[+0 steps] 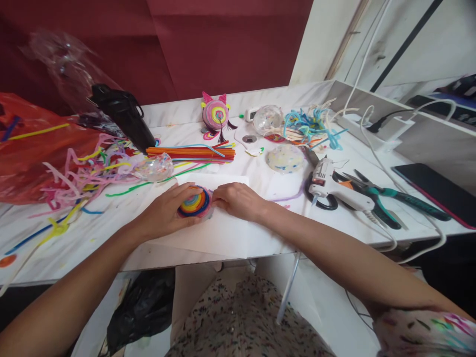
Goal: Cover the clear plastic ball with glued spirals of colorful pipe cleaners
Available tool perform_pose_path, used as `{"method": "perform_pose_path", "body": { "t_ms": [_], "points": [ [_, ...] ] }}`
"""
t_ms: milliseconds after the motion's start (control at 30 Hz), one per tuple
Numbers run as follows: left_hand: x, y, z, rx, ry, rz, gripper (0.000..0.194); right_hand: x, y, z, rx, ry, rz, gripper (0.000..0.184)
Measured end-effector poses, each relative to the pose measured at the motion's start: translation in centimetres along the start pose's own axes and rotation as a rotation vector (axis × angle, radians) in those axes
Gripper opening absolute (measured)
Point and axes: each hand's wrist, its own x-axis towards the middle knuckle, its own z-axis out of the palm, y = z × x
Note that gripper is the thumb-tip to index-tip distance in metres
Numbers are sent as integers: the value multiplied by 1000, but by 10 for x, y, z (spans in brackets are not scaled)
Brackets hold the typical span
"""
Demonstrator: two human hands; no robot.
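A dome (196, 202) wound with rings of coloured pipe cleaner, orange, yellow, light blue and dark blue, rests on a white sheet of paper (230, 238). My left hand (165, 210) is wrapped round its left side, thumb along the near edge and fingers over the far edge. At the dome's right edge my right hand (238, 199) pinches with its fingertips, at the end of a pinkish strand; what exactly lies between them is hidden. Behind the hands lies a bundle of orange and red pipe cleaners (191, 153). A finished pink round ornament with ears (216, 113) stands farther back.
On the right are a white glue gun (327, 181), green-handled pliers (394, 196), a phone (439, 191) and white cables. Clear half-domes (285, 158), tangled blue strands (308, 124), pink pipe cleaners (85, 171), a black tool (121, 114) and a red bag (33, 144) surround the work area.
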Motion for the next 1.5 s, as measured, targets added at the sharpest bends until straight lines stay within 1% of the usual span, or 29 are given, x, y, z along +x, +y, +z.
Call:
{"method": "perform_pose_path", "body": {
  "t_ms": [100,167,233,367,567,700,800,1000,1233,1367,1500],
  "points": [
    [-1,1,2,-17,31,-46,72,0,4,5,31,38,-13,16],
    [-5,0,6,-35,62,-84,82,1,6,8,47,56,-20,15],
    [-9,-3,11,-58,86,-111,86,2,8,9,60,67,-20,14],
    [-13,-6,19,-113,117,-143,82,3,8,9,100,80,-4,11],
    [-13,-2,21,-149,151,-142,79,3,8,9,108,86,-1,9],
    [-9,4,19,-178,132,-131,81,-2,9,8,67,80,-18,9],
    [-3,5,16,-182,95,-119,82,-6,12,9,49,84,-23,11],
    [9,-1,12,-161,43,-43,79,-7,18,13,73,122,-32,9],
    [8,-2,12,-126,25,-40,80,-5,18,9,144,131,37,7],
    [6,2,11,-36,5,-46,86,-4,17,7,155,118,44,5],
    [3,5,16,24,40,-70,90,-4,15,5,139,90,31,7]
  ]
}}
